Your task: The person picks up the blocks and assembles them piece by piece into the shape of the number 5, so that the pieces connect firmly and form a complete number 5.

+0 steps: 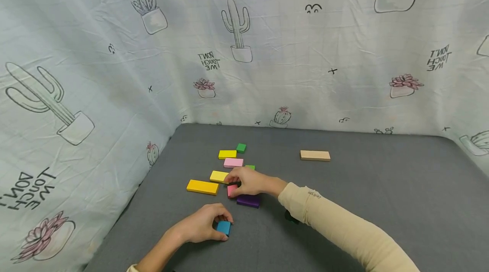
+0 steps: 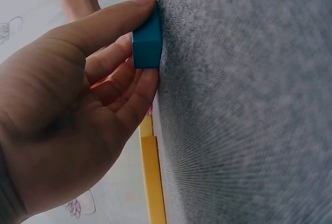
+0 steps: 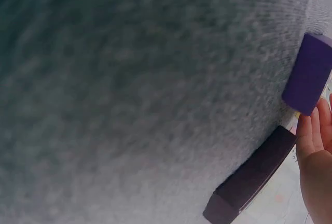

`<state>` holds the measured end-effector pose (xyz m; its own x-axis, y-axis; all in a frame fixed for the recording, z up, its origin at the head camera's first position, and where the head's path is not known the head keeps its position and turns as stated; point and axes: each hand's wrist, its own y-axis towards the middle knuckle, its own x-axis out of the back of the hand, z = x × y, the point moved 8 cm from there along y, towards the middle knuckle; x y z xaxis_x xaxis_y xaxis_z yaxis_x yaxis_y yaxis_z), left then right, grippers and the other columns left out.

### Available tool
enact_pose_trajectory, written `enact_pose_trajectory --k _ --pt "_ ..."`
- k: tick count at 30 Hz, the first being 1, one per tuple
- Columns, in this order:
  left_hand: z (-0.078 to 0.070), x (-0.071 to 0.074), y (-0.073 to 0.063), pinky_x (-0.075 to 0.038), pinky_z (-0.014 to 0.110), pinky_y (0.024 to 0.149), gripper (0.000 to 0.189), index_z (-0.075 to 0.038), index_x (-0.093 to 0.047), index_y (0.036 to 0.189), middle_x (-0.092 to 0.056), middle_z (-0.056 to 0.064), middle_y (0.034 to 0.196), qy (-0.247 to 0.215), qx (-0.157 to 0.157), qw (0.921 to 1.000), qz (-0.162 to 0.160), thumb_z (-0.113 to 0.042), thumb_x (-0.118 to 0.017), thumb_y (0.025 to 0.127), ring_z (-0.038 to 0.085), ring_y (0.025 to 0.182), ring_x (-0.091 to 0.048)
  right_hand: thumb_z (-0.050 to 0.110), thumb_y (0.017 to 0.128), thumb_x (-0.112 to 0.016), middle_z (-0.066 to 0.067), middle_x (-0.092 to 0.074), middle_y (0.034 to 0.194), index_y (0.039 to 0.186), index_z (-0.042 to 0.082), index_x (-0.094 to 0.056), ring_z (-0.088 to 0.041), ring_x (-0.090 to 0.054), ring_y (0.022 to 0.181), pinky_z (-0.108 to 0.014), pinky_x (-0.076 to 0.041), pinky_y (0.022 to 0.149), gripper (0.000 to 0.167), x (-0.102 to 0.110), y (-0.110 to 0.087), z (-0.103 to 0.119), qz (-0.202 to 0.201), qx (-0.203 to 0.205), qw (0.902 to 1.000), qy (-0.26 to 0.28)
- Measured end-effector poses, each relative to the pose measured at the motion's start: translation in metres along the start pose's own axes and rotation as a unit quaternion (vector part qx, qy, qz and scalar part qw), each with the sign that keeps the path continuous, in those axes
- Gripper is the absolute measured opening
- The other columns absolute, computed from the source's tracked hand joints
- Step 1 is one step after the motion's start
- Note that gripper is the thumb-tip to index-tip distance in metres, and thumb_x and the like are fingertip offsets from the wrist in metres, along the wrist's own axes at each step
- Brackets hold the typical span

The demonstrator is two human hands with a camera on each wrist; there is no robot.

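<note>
My left hand point(image 1: 206, 223) pinches a small blue block point(image 1: 223, 228) between thumb and fingers, near the front of the grey table. In the left wrist view the same blue block point(image 2: 148, 42) stands against the cloth with thumb and fingertips on opposite sides. Farther up and to the right, my right hand point(image 1: 250, 180) grips a small pinkish-red block point(image 1: 231, 191), partly covered by the fingers. A purple block point(image 1: 248, 201) lies just below that hand. In the right wrist view a long dark block point(image 3: 251, 177) lies on the cloth, with fingers point(image 3: 307, 138) at the right edge.
Close to the right hand lie a yellow block point(image 1: 219, 176), a longer orange-yellow block point(image 1: 202, 187) and a pink block point(image 1: 233, 162). Behind are another yellow block point(image 1: 227, 154) and a green one point(image 1: 241, 148). A tan block point(image 1: 315, 155) lies apart at the right.
</note>
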<state>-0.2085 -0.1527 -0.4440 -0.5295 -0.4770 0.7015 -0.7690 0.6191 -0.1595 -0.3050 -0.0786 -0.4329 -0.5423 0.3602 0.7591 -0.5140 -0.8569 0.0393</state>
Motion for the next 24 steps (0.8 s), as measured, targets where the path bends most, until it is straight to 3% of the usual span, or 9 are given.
enact_pose_trajectory --k 24 --pt "0.0017 0.0003 0.0004 -0.046 0.025 0.078 0.029 -0.018 -0.064 0.101 -0.054 -0.014 0.094 -0.013 -0.001 0.9999 -0.005 -0.023 -0.081 0.078 0.005 0.086 -0.050 0.012 0.082 -0.077 0.000 -0.063 0.102 0.114 0.005 -0.068 -0.008 -0.053 0.084 -0.019 -0.045 0.076 0.034 -0.0033 0.0029 -0.0005 0.019 -0.034 0.9992 0.008"
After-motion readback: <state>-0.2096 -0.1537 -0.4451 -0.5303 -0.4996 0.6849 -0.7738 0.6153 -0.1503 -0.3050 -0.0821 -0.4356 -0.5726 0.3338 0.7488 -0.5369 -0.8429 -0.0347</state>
